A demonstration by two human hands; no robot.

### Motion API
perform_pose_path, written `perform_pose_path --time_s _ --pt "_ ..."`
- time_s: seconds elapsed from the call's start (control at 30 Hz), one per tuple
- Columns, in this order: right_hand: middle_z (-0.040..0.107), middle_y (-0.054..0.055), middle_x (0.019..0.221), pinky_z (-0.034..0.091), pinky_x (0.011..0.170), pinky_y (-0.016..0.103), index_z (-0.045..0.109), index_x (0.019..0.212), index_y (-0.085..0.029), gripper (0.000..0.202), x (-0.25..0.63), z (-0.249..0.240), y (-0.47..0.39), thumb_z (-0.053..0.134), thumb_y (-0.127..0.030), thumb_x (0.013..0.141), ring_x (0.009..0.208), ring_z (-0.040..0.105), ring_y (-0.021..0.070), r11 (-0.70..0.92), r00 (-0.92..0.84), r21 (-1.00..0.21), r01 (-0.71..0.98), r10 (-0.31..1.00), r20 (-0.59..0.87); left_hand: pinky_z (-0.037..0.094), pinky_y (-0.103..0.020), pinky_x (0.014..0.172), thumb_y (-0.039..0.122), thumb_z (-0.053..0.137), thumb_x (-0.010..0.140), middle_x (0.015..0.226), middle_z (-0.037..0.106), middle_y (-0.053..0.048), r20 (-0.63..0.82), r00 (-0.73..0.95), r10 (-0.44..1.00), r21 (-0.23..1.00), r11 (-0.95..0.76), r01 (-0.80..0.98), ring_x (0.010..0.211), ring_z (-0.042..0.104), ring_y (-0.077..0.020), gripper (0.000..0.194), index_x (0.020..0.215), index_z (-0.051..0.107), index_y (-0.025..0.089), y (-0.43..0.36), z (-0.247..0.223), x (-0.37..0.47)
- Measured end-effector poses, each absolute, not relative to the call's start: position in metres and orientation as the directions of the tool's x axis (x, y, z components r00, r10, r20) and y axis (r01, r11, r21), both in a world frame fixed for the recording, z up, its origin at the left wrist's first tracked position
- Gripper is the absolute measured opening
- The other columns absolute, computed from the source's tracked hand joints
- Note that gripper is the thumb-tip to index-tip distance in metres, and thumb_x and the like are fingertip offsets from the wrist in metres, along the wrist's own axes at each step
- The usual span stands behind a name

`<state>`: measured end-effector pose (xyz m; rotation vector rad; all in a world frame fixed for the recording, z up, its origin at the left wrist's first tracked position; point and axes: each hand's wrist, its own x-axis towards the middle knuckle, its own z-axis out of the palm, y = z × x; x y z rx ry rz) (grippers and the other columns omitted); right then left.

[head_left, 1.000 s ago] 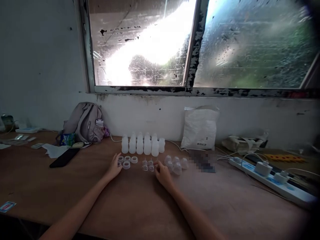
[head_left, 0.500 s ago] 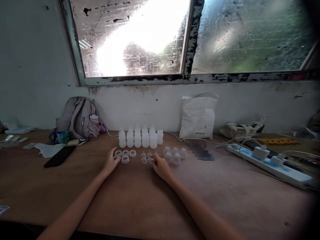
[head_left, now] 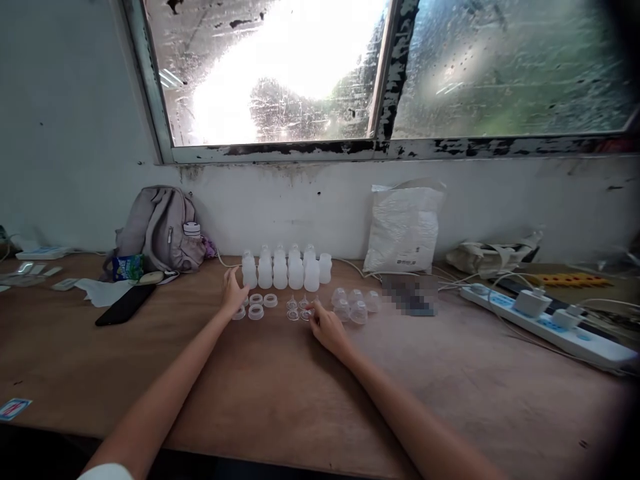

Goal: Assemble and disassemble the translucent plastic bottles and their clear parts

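My left hand is beside the leftmost frosted baby bottle, with fingers and thumb apart; whether it touches the bottle is unclear. Several more bottles stand upright in rows to its right. Below that hand lie several clear collar rings, one partly covered by it. My right hand rests on the table with its fingers loosely spread at the edge of a group of clear bottle teats, hiding part of them. Several transparent dome caps sit just right of this hand.
A grey backpack leans against the wall, with a black phone in front of it. A white plastic bag stands behind the caps. At the right lies a white power strip with plugs and cables.
My left hand has moved away from the collar rings, up towards the leftmost bottle. My right hand stays by the teats. The view has shifted slightly.
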<state>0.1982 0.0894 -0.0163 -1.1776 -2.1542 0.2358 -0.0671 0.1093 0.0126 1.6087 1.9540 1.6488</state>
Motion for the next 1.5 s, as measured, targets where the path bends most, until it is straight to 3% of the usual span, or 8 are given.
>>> perform_pose_path --time_s 0.2,0.4,0.73,0.83,0.93,1.2,1.37,1.5 --pt "0.056 0.000 0.061 0.032 0.055 0.022 0.051 0.097 -0.019 0.024 0.199 -0.020 0.093 0.038 -0.018 0.077 0.058 0.054 0.0151 0.581 -0.379 -0.442 0.684 0.800 0.465 0.039 -0.037 0.088 0.014 0.057 0.061 0.119 0.047 -0.015 0.299 -0.489 0.820 0.893 -0.060 0.446 0.109 0.047 -0.0253 0.064 0.120 0.032 0.014 0.154 0.021 -0.079" --pt "0.056 0.000 0.060 0.032 0.053 0.022 0.051 0.095 -0.020 0.022 0.199 -0.020 0.091 0.038 -0.019 0.077 0.055 0.053 0.0145 0.581 -0.367 -0.458 0.673 0.800 0.474 0.048 -0.029 0.069 0.020 0.064 0.058 0.092 0.064 -0.010 0.198 -0.295 0.935 0.901 -0.055 0.430 0.083 0.061 -0.0215 0.039 0.094 0.054 0.012 0.160 0.012 -0.086" --pt "0.055 0.000 0.061 0.037 0.057 0.022 0.054 0.090 -0.017 0.023 0.198 -0.018 0.092 0.041 -0.014 0.071 0.058 0.052 0.0136 0.597 -0.282 -0.559 0.576 0.786 0.549 0.042 -0.034 0.075 0.028 0.066 0.056 0.098 0.059 -0.010 0.371 -0.379 0.848 0.799 -0.083 0.596 0.091 0.056 -0.0249 0.046 0.097 0.050 0.015 0.120 0.037 -0.086" --pt "0.053 0.000 0.060 0.037 0.055 0.022 0.055 0.087 -0.017 0.021 0.196 -0.008 0.084 0.043 -0.016 0.070 0.053 0.049 0.0122 0.607 -0.220 -0.634 0.479 0.782 0.583 0.043 -0.034 0.074 0.031 0.061 0.061 0.092 0.058 -0.009 0.540 -0.332 0.774 0.657 -0.141 0.740 0.088 0.055 -0.0256 0.039 0.095 0.051 0.016 0.093 0.043 -0.051" --pt "0.055 0.000 0.063 0.035 0.048 0.022 0.056 0.086 -0.017 0.019 0.195 0.008 0.074 0.043 -0.025 0.074 0.047 0.045 0.0101 0.570 -0.144 -0.768 0.291 0.820 0.554 0.042 -0.035 0.076 0.031 0.059 0.062 0.092 0.055 -0.009 0.675 -0.101 0.731 0.462 -0.312 0.830 0.088 0.053 -0.0241 0.038 0.095 0.051 0.014 0.066 0.034 0.007" --pt "0.050 -0.002 0.048 0.030 0.039 0.023 0.057 0.064 -0.018 0.028 0.212 0.028 0.084 0.051 -0.045 0.067 0.039 0.040 0.0096 0.154 -0.086 -0.957 -0.245 0.980 0.180 0.042 -0.037 0.077 0.038 0.059 0.063 0.090 0.056 -0.010 0.582 0.343 0.737 0.295 -0.584 0.756 0.088 0.050 -0.0263 0.040 0.094 0.053 0.015 0.012 0.000 0.093" --pt "0.052 0.000 0.051 0.035 0.041 0.024 0.060 0.069 -0.016 0.040 0.215 0.031 0.085 0.045 -0.053 0.069 0.040 0.044 0.0107 0.071 -0.114 -0.941 -0.330 0.987 0.115 0.043 -0.033 0.071 0.035 0.057 0.065 0.086 0.056 -0.007 0.460 0.290 0.839 0.448 -0.501 0.740 0.082 0.052 -0.0223 0.031 0.090 0.051 0.017 0.013 0.004 0.087" --pt "0.059 0.004 0.064 0.037 0.050 0.022 0.061 0.070 -0.015 0.042 0.220 0.041 0.076 0.043 -0.053 0.072 0.056 0.051 0.0130 0.218 -0.095 -0.943 -0.250 0.964 0.248 0.043 -0.032 0.067 0.031 0.058 0.064 0.082 0.056 -0.007 0.372 0.173 0.912 0.522 -0.360 0.773 0.079 0.053 -0.0223 0.032 0.092 0.051 0.017 0.020 0.005 0.082"
